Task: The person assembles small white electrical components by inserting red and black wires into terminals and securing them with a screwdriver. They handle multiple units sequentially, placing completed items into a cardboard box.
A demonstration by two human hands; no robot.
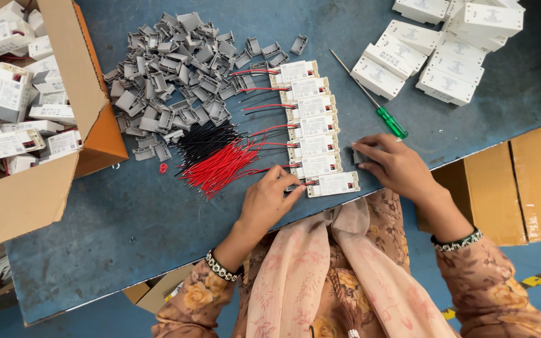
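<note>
My left hand (pixel 269 199) pinches wires into the nearest white module (pixel 333 184); my right hand (pixel 391 164) seems to grip a grey cap (pixel 363 154), which needs seating next.

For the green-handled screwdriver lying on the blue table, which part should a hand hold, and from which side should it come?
Probably the green handle: it is the thick end and lies nearest the right hand. The thin shaft points away, toward the white modules. Come from above, on the near side, fingers across the handle; the table around it is bare.
</note>
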